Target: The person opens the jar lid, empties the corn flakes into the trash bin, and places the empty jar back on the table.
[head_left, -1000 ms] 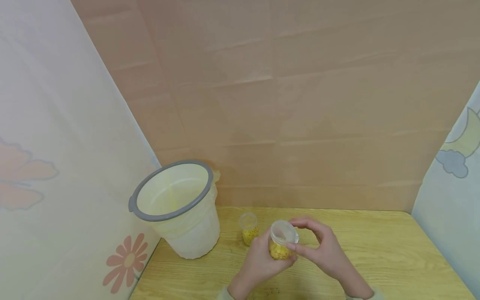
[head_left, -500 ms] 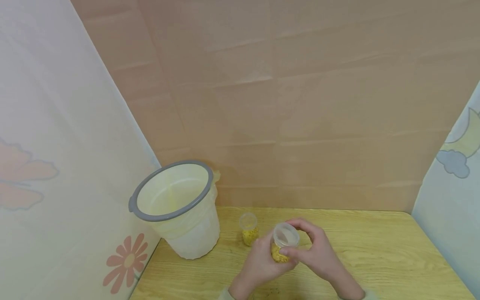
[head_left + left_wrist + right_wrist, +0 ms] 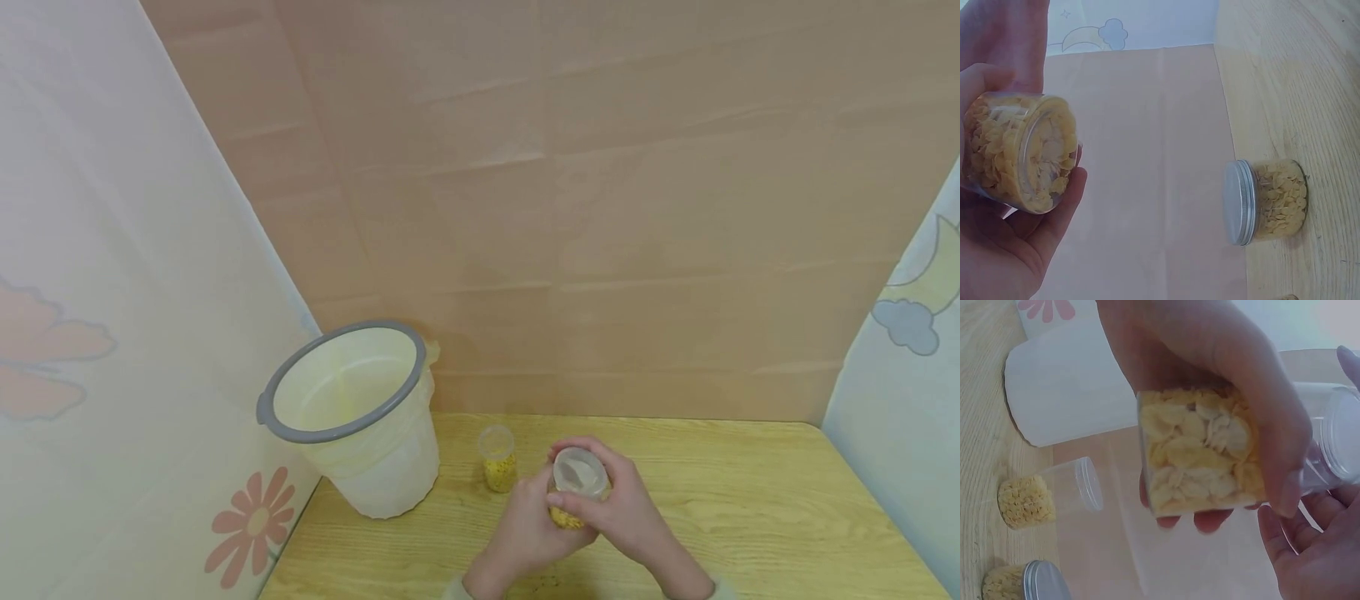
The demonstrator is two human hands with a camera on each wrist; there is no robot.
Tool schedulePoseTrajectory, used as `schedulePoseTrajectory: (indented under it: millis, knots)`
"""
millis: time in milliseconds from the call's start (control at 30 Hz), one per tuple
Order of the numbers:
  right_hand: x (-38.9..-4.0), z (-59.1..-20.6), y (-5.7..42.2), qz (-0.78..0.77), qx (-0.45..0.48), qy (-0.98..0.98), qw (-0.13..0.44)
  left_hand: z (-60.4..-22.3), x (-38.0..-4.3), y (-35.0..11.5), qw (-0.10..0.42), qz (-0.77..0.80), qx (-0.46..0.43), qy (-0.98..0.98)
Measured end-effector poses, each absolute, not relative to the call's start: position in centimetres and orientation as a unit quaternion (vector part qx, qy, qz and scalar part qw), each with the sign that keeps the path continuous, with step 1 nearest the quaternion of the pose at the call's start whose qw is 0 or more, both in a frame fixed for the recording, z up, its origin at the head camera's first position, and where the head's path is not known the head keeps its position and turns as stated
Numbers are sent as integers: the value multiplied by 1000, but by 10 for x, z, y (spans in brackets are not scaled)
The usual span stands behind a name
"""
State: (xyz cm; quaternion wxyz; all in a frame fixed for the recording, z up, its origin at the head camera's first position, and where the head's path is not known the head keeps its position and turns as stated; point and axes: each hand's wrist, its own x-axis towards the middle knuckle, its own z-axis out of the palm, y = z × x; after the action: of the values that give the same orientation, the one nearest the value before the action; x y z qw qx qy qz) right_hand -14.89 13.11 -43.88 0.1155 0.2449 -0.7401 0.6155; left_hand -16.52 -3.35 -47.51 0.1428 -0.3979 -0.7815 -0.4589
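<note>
Item 1: clear cylindrical jar (image 3: 1200, 453), lower part packed with yellow flakes, upper part transparent up to a ridged rim. Location: in both hands, raised above the tabletop (image 3: 765, 508), towards the front edge and near its middle; base exposed in the left wrist view. Whether the top is capped cannot be told.

Item 2: left hand (image 3: 525, 521), fingers and thumb wrapped round the flake-filled body of item 1.

Item 3: right hand (image 3: 630, 521), fingers and thumb curved round the upper part of item 1, thumb on the near side. Light cuffs at both wrists.

Item 4: half-filled jar (image 3: 498, 473), clear, upright on the tabletop, left of the middle and near the back edge; yellow flakes in the lower portion.

Item 5: silver-lidded jar (image 3: 1275, 200), upright on the tabletop, to the right of item 4, flakes visible through the wall; obscured in the head view.

Item 6: pale bucket (image 3: 390, 479) with grey rim, at the back left corner of the tabletop.

Item 7: surrounds. Creased brownish-pink sheet (image 3: 570, 250) along the back edge; flower-printed panel (image 3: 127, 192) at the left edge; panel with moon and cloud (image 3: 888, 417) at the right.
</note>
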Motion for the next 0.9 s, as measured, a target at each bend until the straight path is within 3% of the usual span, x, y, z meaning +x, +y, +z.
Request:
schedulePoseTrajectory:
  millis: [167, 400, 900]
  knots:
    - [-147, -437, 137, 596, 230, -756, 143, -471, -165, -35, 108, -498, -380, -772]
    - [-147, -434, 147, 591, 254, -746, 174, -471, -167, -38, 102, -518, -366, -766]
    - [-144, -436, 147, 593, 290, -732, 170, -472, -167, -40, 105, -512, -370, -768]
